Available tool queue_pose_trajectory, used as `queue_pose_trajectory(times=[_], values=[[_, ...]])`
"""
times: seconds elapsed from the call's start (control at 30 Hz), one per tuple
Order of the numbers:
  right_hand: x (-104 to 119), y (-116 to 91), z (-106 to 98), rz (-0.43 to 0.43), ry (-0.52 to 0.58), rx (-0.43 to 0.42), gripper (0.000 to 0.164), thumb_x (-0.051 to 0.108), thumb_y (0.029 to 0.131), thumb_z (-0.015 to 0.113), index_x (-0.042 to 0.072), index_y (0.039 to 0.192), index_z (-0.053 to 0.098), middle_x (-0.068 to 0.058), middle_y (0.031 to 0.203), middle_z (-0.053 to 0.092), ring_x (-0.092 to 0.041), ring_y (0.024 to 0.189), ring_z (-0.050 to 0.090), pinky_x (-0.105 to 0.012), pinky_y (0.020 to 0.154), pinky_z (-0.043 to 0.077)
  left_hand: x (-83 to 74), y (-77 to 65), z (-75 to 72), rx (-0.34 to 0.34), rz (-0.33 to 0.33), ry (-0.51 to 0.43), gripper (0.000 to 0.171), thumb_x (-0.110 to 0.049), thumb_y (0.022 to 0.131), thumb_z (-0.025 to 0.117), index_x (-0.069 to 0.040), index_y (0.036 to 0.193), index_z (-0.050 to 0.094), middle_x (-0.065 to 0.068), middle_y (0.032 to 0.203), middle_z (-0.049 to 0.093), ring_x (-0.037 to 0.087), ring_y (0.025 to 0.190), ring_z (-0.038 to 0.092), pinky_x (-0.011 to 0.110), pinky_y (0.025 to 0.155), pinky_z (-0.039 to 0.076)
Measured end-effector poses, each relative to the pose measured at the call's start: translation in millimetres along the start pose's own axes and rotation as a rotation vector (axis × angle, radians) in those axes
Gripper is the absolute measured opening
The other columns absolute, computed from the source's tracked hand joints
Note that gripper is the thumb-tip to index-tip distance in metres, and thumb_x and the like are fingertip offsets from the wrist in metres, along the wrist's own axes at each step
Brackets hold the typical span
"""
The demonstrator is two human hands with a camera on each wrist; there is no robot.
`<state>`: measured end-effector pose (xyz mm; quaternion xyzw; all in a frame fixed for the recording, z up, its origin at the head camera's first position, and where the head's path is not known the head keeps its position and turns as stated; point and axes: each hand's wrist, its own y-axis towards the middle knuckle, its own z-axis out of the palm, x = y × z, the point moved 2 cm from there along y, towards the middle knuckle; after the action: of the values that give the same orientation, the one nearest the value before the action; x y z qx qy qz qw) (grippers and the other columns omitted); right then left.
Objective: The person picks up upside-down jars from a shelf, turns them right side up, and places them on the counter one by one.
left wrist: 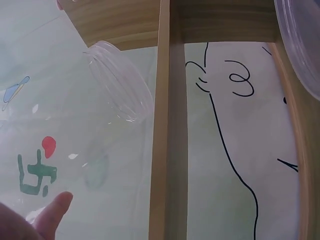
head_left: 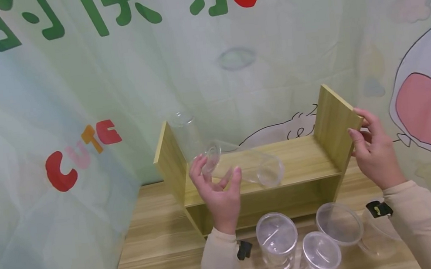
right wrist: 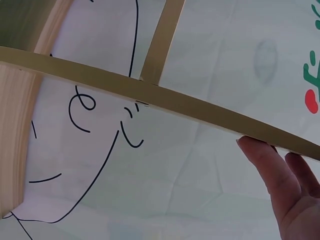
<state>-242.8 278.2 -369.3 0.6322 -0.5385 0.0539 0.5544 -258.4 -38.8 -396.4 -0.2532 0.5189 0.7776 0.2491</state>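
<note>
My left hand (head_left: 219, 195) reaches up in front of a small wooden shelf unit (head_left: 300, 152), its fingers and thumb around the narrow base of a clear plastic cup (head_left: 270, 170). That cup is tilted, base raised to the left and wide mouth facing down and right, the rim close to the upper board. Only the thumb shows in the left wrist view, at the lower left. My right hand (head_left: 376, 148) touches the right side panel (right wrist: 200, 111) near its front top corner, fingertips at its outer side. Another clear cup (head_left: 185, 131) stands at the left end of the shelf.
Several clear plastic cups (head_left: 276, 237) stand on the wood-grain table (head_left: 156, 241) in front of the shelf, close to both forearms. A printed curtain (head_left: 146, 71) hangs right behind the shelf and along both sides.
</note>
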Motion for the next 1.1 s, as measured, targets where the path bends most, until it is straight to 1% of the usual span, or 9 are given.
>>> queue_pose_trajectory(times=[0.17,0.33,0.4,0.57,0.77,0.87,0.93,1.0,1.1], values=[[1.1,-1.0,-0.1,0.009,-0.012,0.001,0.051,0.006,0.102,0.047,0.015,0.151,0.036,-0.019,0.112,0.05,0.007,0.092,0.05,-0.007,0.059,0.047,1.2,-4.6,-5.6,-0.037,-0.059,-0.038,0.063,0.002,0.079,0.071,0.001,0.133,0.038,0.016,0.147,0.032,0.044,0.121,0.048,0.038,0.07,0.059],[1.2,-3.1,1.1,0.023,-0.009,0.014,0.052,0.005,0.102,0.046,0.015,0.152,0.034,-0.02,0.115,0.048,-0.025,0.097,0.06,-0.007,0.06,0.048,-0.6,-9.6,-11.8,-0.079,-0.122,-0.089,0.061,0.005,0.079,0.069,0.002,0.132,0.037,0.016,0.141,0.038,0.048,0.12,0.047,0.032,0.071,0.058],[1.2,-3.9,1.5,0.022,-0.003,0.017,0.052,0.005,0.103,0.045,0.015,0.152,0.033,-0.02,0.116,0.048,-0.02,0.096,0.061,-0.007,0.06,0.048,-0.9,-11.6,-14.0,-0.089,-0.138,-0.098,0.06,0.005,0.08,0.068,0.002,0.131,0.037,0.017,0.139,0.039,0.048,0.12,0.047,0.031,0.074,0.058],[0.7,-3.5,0.9,0.014,0.005,0.013,0.053,0.007,0.104,0.044,0.017,0.154,0.032,-0.019,0.118,0.049,0.01,0.088,0.05,-0.007,0.058,0.048,0.1,-14.1,-18.2,-0.094,-0.153,-0.122,0.058,0.005,0.081,0.067,0.0,0.132,0.038,0.017,0.138,0.041,0.048,0.12,0.047,0.034,0.078,0.058],[1.1,-6.0,0.2,0.058,0.009,0.0,0.061,0.008,0.103,0.046,0.023,0.158,0.023,-0.023,0.128,0.049,0.001,0.101,0.052,-0.008,0.07,0.047,-0.1,-15.3,-21.0,-0.096,-0.174,-0.179,0.056,0.005,0.082,0.066,-0.001,0.13,0.038,0.026,0.134,0.042,0.05,0.119,0.047,0.041,0.077,0.059],[4.3,-12.3,3.2,0.094,0.075,-0.04,0.074,0.001,0.097,0.052,0.023,0.158,0.017,-0.011,0.134,0.046,-0.011,0.119,0.047,-0.013,0.086,0.046,-0.6,-17.0,-22.7,-0.118,-0.198,-0.185,0.055,0.004,0.083,0.066,-0.002,0.13,0.039,0.028,0.135,0.039,0.051,0.118,0.047,0.039,0.077,0.059],[9.1,-18.6,6.9,0.066,0.119,-0.106,0.079,-0.006,0.089,0.057,0.018,0.156,0.021,-0.003,0.139,0.041,-0.016,0.13,0.039,-0.018,0.099,0.039,-0.6,-18.7,-24.0,-0.132,-0.221,-0.184,0.055,0.004,0.083,0.066,-0.003,0.131,0.039,0.026,0.137,0.038,0.051,0.118,0.047,0.038,0.079,0.058],[17.4,-25.5,12.2,-0.031,0.155,-0.188,0.075,-0.009,0.082,0.058,0.006,0.15,0.03,0.001,0.14,0.038,-0.019,0.133,0.035,-0.025,0.108,0.033,-0.8,-20.4,-25.8,-0.144,-0.242,-0.188,0.055,0.003,0.084,0.066,-0.003,0.131,0.038,0.024,0.14,0.035,0.049,0.119,0.048,0.04,0.079,0.058],[40.4,-36.9,21.5,-0.223,0.229,-0.279,0.063,-0.008,0.074,0.057,-0.016,0.134,0.039,-0.009,0.141,0.04,-0.028,0.134,0.035,-0.038,0.116,0.025,-0.6,-22.6,-29.5,-0.156,-0.266,-0.206,0.053,0.003,0.085,0.065,-0.002,0.131,0.038,0.024,0.142,0.032,0.049,0.12,0.048,0.044,0.078,0.058]])
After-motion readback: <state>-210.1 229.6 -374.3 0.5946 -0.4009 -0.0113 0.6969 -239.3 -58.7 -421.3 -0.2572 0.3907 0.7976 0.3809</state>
